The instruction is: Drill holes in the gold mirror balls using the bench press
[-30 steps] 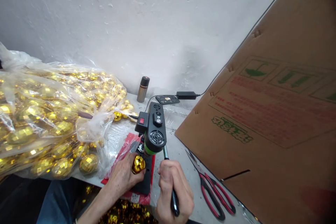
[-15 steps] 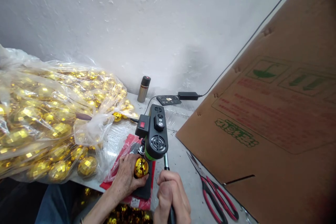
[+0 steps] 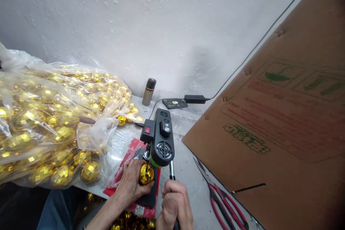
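My left hand (image 3: pixel 131 179) is closed around a shiny gold mirrored ball (image 3: pixel 147 174), thumb below it and fingers above. The ball sits under the head of a small black bench drill press (image 3: pixel 163 138), with a thin dark shaft reaching its top. My right hand (image 3: pixel 175 203) is wrapped round the black grip of the press's metal lever (image 3: pixel 171 169). Beneath the ball is the black base (image 3: pixel 148 200), resting on red plastic sheeting (image 3: pixel 110 191). Whether the drill tip has entered the ball, I cannot tell.
A clear plastic bag (image 3: pixel 94 138) full of gold balls lies at left. Behind the press are a flask (image 3: pixel 149 91), a dark phone-like slab (image 3: pixel 174 103) and a power adapter (image 3: pixel 195 99). Red-and-black scissors (image 3: pixel 221 201) lie beside a large cardboard box (image 3: pixel 269 115). More gold balls (image 3: pixel 132 221) show below the table edge.
The whole view has shifted slightly, so things appear a little further right. Both hands keep their holds on the ball and the lever, and the lever looks little changed.
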`<state>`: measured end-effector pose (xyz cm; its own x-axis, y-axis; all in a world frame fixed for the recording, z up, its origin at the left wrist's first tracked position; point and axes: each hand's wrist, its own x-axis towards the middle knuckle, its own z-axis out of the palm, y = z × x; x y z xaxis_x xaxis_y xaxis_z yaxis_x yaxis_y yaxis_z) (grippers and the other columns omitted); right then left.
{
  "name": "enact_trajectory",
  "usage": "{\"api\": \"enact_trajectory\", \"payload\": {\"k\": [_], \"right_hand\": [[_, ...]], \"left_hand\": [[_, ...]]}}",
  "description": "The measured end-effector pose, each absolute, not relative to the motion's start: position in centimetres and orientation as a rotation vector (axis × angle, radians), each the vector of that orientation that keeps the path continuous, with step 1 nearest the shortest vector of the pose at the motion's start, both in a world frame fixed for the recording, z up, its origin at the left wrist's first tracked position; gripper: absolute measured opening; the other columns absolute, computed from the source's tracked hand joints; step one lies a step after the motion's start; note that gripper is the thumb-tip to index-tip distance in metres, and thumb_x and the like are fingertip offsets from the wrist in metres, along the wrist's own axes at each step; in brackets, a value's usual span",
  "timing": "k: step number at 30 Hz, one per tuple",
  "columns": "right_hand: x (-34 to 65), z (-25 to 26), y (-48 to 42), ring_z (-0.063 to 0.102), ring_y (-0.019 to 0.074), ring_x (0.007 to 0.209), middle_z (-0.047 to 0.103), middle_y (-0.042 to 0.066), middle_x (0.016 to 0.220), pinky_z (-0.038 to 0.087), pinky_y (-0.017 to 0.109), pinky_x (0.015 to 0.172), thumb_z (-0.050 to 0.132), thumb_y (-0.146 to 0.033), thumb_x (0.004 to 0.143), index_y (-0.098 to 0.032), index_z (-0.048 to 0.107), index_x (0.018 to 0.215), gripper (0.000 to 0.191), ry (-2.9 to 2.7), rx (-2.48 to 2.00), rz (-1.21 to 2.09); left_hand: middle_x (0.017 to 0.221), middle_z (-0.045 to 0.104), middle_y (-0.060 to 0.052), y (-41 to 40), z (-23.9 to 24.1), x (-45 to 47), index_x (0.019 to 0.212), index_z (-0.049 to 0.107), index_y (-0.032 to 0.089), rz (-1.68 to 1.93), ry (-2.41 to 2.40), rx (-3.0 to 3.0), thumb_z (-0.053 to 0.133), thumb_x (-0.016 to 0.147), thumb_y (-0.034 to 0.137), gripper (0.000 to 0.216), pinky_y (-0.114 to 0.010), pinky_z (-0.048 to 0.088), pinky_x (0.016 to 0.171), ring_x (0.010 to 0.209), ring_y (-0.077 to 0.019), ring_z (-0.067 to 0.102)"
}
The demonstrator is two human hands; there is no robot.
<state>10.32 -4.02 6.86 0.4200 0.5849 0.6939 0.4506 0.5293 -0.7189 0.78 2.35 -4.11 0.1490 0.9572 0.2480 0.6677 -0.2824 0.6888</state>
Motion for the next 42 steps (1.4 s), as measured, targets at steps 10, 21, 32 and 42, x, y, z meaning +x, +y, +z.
{"api": "enact_trajectory", "payload": {"k": [10,21,32,42], "right_hand": [[10.2,6.4,-3.7,0.051,0.0103,0.072,0.055,-0.006,0.081,0.042,0.029,0.078,0.039,-0.015,0.113,-0.023,0.049,0.077,0.038,-1.188,-1.048,0.086],[10.7,5.1,-2.9,0.05,0.0097,0.068,0.053,-0.005,0.078,0.04,0.029,0.071,0.041,-0.019,0.114,-0.022,0.048,0.075,0.039,-1.223,-0.992,-0.006],[11.6,2.5,-1.9,0.052,0.0117,0.064,0.055,-0.004,0.075,0.043,0.03,0.07,0.042,-0.018,0.112,-0.023,0.051,0.076,0.038,-1.307,-0.928,-0.129],[11.4,6.1,-2.4,0.049,0.0106,0.059,0.053,-0.004,0.071,0.037,0.027,0.058,0.047,-0.017,0.111,-0.022,0.05,0.074,0.037,-1.239,-0.964,0.005]], "left_hand": [[0.109,0.078,-0.008,2.6,-4.4,0.7,0.116,0.071,0.023,0.908,1.514,1.981,0.085,0.075,0.033,0.045,-0.052,0.052,0.1,0.106,-0.0353,0.07],[0.111,0.079,-0.011,2.7,-4.5,1.0,0.116,0.072,0.021,0.913,1.518,1.929,0.082,0.073,0.031,0.046,-0.056,0.051,0.102,0.11,-0.0391,0.072],[0.112,0.079,-0.011,2.9,-4.8,1.0,0.115,0.071,0.021,0.935,1.505,1.917,0.083,0.073,0.031,0.045,-0.057,0.051,0.103,0.111,-0.0387,0.073],[0.109,0.078,-0.008,3.0,-4.9,1.4,0.113,0.072,0.022,0.996,1.521,1.93,0.084,0.07,0.027,0.044,-0.055,0.053,0.103,0.109,-0.0362,0.072]]}}
